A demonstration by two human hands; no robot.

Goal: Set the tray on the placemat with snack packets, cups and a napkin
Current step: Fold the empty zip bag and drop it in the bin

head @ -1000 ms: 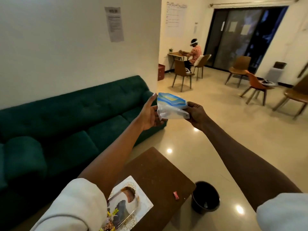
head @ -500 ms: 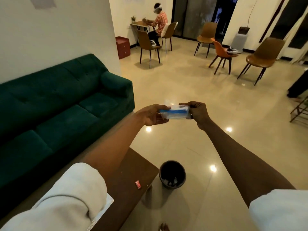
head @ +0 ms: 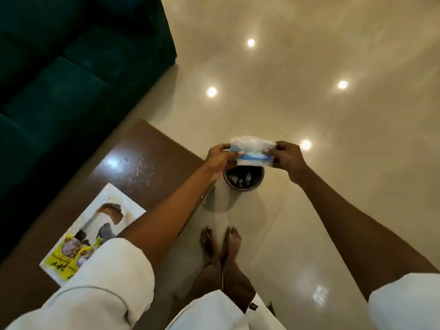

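Note:
A blue-and-white napkin packet (head: 252,150) is stretched between my two hands, right above a small black bin (head: 243,181) on the floor. My left hand (head: 220,156) pinches its left end and my right hand (head: 287,156) pinches its right end. At the lower left, a white placemat (head: 112,200) lies on the brown table (head: 142,163). On the mat I see yellow snack packets (head: 69,254), a brown cup (head: 110,211) and dark items. My left sleeve hides the mat's near part; no tray can be made out.
A dark green sofa (head: 71,67) fills the upper left behind the table. The bin holds scraps of wrapper. My bare feet (head: 221,241) stand on the shiny beige floor just right of the table's edge.
My view has swung down from the room to the floor. Both hands, still holding the packet, now sit directly over the bin, and the placemat is back in sight.

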